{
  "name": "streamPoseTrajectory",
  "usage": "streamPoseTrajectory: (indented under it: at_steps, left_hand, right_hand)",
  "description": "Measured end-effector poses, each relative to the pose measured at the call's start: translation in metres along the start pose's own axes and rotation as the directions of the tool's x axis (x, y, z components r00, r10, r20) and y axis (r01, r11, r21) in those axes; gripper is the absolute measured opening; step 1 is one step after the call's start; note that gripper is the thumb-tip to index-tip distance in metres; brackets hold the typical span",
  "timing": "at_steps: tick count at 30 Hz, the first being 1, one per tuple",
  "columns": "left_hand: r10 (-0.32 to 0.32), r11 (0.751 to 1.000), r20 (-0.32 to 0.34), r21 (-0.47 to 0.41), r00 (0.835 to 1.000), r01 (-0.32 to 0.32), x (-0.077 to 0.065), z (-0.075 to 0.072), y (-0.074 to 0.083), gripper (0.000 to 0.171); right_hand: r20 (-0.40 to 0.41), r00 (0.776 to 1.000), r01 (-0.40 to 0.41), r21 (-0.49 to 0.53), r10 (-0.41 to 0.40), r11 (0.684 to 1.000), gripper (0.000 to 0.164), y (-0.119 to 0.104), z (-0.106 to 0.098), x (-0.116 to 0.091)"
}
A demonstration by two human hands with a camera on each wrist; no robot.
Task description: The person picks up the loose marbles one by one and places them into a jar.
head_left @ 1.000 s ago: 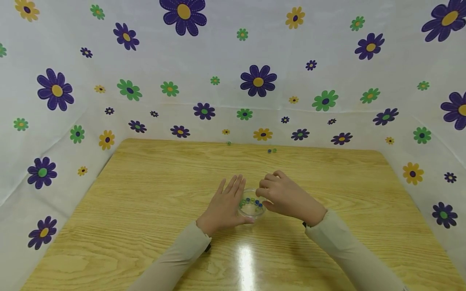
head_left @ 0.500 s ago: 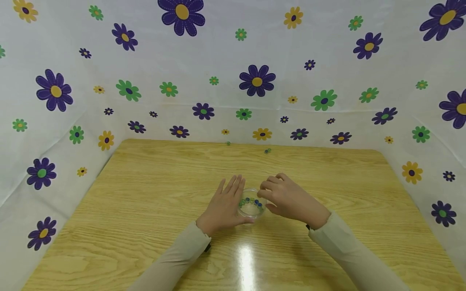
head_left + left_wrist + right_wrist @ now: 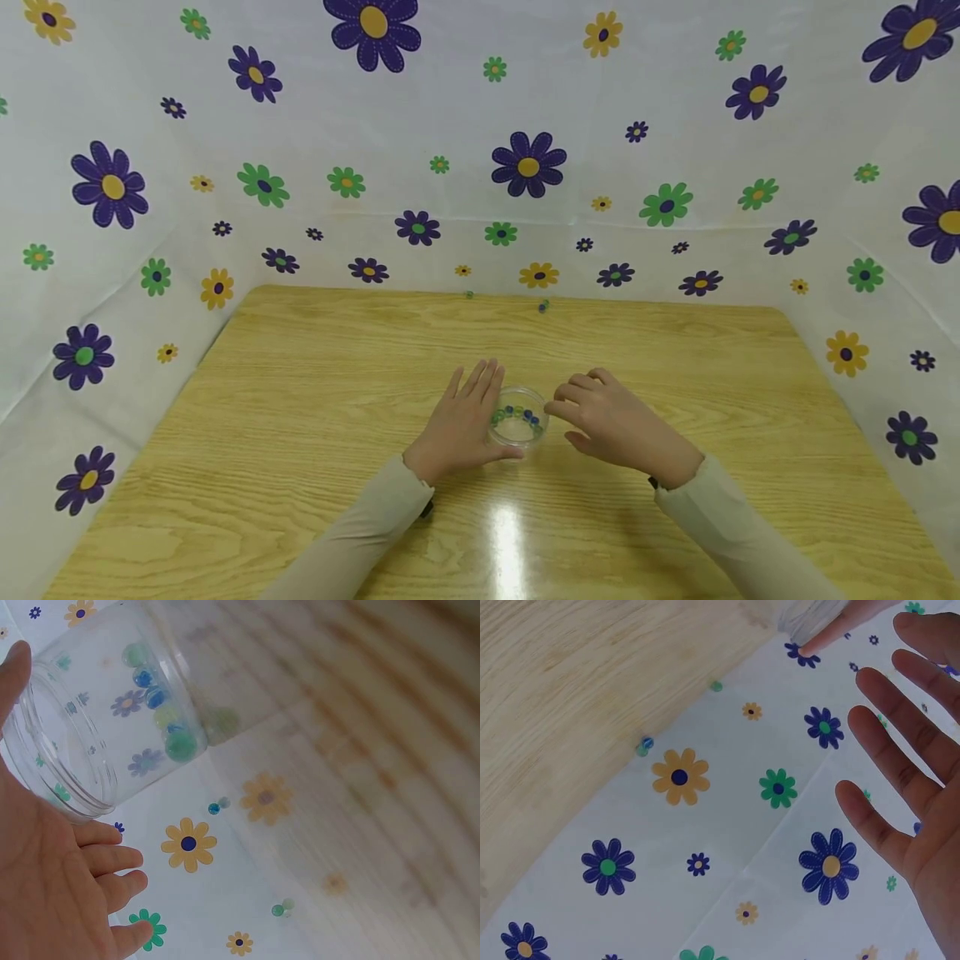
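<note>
Clear jar: seen upright on the desk (image 3: 322, 367), between the two hands; its wall (image 3: 124, 739) is transparent and its mouth is uncovered.
Marbles in jar (image 3: 528, 415): green, blue and yellowish pieces are gathered on the jar's floor, mostly toward its far side.
Left hand (image 3: 457, 429): placed against the jar's left side; the fingers are held extended and the thumb is laid along the near side.
Right hand (image 3: 611, 421): positioned just right of the rim; the fingers are spread, loosely bent, with tips apart. Whether the rim is touched cannot be told.
Loose marbles: a blue marble (image 3: 542, 308) and a green one are seen close together near the desk's far edge; a further green marble (image 3: 469, 294) is noted to their left.
Backdrop: white cloth (image 3: 450, 100) printed with purple, green and yellow flowers.
</note>
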State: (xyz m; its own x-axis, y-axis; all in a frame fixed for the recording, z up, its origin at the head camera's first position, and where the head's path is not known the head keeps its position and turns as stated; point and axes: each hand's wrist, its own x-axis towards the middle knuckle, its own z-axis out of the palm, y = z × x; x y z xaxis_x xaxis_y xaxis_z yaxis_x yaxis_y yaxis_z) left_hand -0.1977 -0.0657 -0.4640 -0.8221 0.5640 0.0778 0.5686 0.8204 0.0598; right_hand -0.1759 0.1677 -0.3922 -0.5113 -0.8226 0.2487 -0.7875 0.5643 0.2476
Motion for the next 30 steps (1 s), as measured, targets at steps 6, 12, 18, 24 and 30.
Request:
streamPoseTrajectory:
  at_steps: [6, 12, 18, 24, 30]
  left_hand:
    - [0.009, 1.0, -0.004, 0.015, 1.0, -0.009, 0.0, 0.001, -0.001, 0.114]
    - [0.014, 1.0, -0.004, 0.022, 1.0, -0.014, 0.001, 0.003, -0.001, 0.114]
    - [0.013, 1.0, -0.004, 0.011, 1.0, -0.013, 0.002, 0.004, -0.002, 0.114]
    - [0.012, 1.0, -0.003, 0.016, 1.0, -0.012, 0.001, 0.003, -0.002, 0.114]
    - [0.01, 1.0, -0.007, 0.004, 1.0, -0.01, 0.0, 0.001, -0.002, 0.113]
  right_hand:
    - [-0.003, 0.997, -0.075, 0.054, 0.075, 0.996, 0.037, 0.008, 0.001, -0.013]
    - [-0.056, 0.985, -0.156, 0.104, 0.162, 0.982, 0.034, 0.019, 0.004, -0.031]
    - [-0.085, 0.968, -0.227, 0.114, 0.237, 0.967, 0.032, 0.03, 0.004, -0.053]
    - [-0.048, 0.948, -0.305, 0.135, 0.313, 0.943, 0.03, 0.04, 0.0, -0.073]
    - [-0.044, 0.934, -0.347, 0.139, 0.356, 0.928, 0.031, 0.047, -0.002, -0.09]
